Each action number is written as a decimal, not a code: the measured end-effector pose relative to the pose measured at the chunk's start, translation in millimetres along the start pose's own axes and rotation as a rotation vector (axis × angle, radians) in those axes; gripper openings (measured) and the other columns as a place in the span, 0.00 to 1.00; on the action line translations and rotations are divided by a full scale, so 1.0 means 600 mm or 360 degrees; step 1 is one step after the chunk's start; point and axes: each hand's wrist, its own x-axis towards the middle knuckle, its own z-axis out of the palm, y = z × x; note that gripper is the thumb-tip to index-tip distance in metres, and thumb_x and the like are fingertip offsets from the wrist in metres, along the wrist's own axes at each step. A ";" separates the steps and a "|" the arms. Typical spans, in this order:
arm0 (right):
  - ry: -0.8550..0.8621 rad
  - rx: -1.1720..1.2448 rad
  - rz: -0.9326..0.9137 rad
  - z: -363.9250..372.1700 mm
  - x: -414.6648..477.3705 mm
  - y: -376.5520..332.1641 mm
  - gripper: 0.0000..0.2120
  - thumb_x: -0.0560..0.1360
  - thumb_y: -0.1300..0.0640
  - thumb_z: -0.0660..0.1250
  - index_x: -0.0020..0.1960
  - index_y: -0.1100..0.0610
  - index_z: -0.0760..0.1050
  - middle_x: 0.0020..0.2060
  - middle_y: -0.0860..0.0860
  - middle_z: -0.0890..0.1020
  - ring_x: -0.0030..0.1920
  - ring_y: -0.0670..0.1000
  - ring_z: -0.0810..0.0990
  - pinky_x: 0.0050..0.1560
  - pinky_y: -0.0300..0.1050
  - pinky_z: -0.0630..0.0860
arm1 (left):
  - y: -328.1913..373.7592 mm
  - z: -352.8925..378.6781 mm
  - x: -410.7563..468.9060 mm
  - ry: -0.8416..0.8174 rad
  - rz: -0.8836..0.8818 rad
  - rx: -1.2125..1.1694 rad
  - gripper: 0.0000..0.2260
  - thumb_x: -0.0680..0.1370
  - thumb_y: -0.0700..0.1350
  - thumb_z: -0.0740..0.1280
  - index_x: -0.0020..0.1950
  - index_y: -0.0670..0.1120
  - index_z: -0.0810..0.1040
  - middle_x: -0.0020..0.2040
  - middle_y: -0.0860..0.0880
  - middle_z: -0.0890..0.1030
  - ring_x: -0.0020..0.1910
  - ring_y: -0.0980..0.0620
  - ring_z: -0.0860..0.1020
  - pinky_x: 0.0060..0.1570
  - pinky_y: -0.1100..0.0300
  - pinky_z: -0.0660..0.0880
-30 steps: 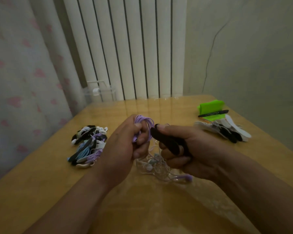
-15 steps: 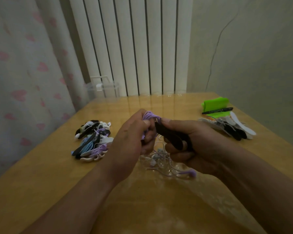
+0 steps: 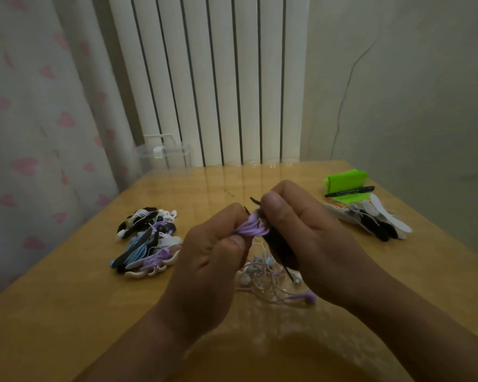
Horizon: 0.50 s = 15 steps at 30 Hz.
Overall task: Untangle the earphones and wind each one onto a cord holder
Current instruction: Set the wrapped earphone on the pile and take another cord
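Note:
My left hand (image 3: pixel 210 260) pinches a bundle of coiled purple earphone cord (image 3: pixel 251 226) above the middle of the table. My right hand (image 3: pixel 312 238) grips a black cord holder (image 3: pixel 280 248), pressed against that bundle; its thumb covers the holder's top. Below the hands lies a tangle of white and pale earphones (image 3: pixel 262 277) with a purple earbud (image 3: pixel 309 296) at its right end. A pile of wound earphones on holders (image 3: pixel 146 242) sits to the left. Spare black and white holders (image 3: pixel 375 220) lie at the right.
A green pouch (image 3: pixel 345 179) with a black pen (image 3: pixel 349 191) on it rests at the far right of the wooden table (image 3: pixel 66 312). A clear plastic box (image 3: pixel 164 154) stands beyond the far left corner, before the radiator and curtain.
My hands have come closer together and risen a little. The right hand has tilted the black holder more upright against the purple cord, which is now bunched tighter in the left fingers.

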 end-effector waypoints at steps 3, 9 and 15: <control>0.0044 0.0095 -0.0148 0.005 -0.004 -0.006 0.15 0.83 0.40 0.57 0.47 0.49 0.72 0.33 0.47 0.74 0.31 0.43 0.70 0.32 0.38 0.68 | 0.003 0.008 -0.005 -0.0062 0.0217 0.0106 0.12 0.77 0.43 0.56 0.46 0.54 0.78 0.36 0.61 0.73 0.33 0.62 0.67 0.35 0.68 0.66; 0.0177 0.0446 -0.0099 0.029 -0.013 -0.013 0.23 0.83 0.36 0.59 0.48 0.56 0.72 0.32 0.53 0.70 0.31 0.47 0.69 0.29 0.40 0.68 | 0.004 0.006 -0.005 0.0003 0.0485 0.0596 0.13 0.78 0.40 0.58 0.48 0.34 0.80 0.39 0.46 0.77 0.35 0.47 0.74 0.34 0.53 0.72; 0.0199 0.0678 0.0369 0.019 -0.005 -0.010 0.17 0.79 0.40 0.61 0.49 0.51 0.80 0.42 0.50 0.87 0.40 0.46 0.86 0.38 0.37 0.81 | 0.012 0.008 -0.005 -0.0140 0.0288 0.1071 0.19 0.76 0.72 0.64 0.49 0.58 0.66 0.35 0.61 0.71 0.33 0.63 0.70 0.32 0.74 0.67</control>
